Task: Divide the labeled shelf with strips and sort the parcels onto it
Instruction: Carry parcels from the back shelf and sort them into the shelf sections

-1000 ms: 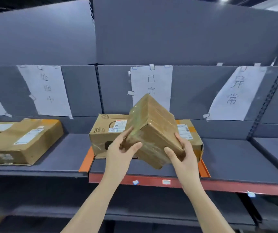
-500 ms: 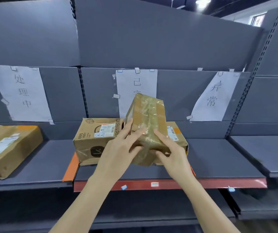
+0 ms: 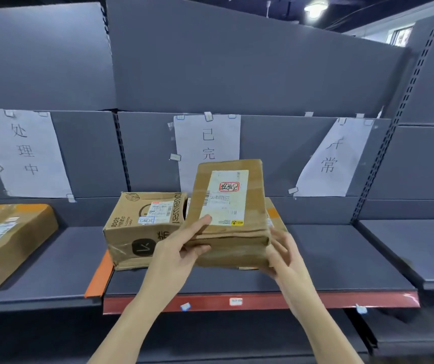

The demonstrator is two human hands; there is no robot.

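1. Gripping a brown taped parcel (image 3: pixel 230 211) from both sides, the left hand (image 3: pixel 177 248) has its thumb on the label face and its fingers curled under the near left corner, while the right hand (image 3: pixel 285 254) cups the near right corner with fingers curled against the side.
2. This parcel is held tilted, label towards the camera, above the middle section of the grey shelf (image 3: pixel 328 258).
3. Just behind it on the left, a printed carton (image 3: pixel 142 227) lies on the shelf under the middle paper sign (image 3: pixel 208 143).
4. An orange divider strip (image 3: pixel 99 278) lies left of the carton; another brown parcel (image 3: pixel 8 240) sits further left, under the left sign (image 3: pixel 24 151).
5. A third sign (image 3: pixel 334 158) hangs on the right.
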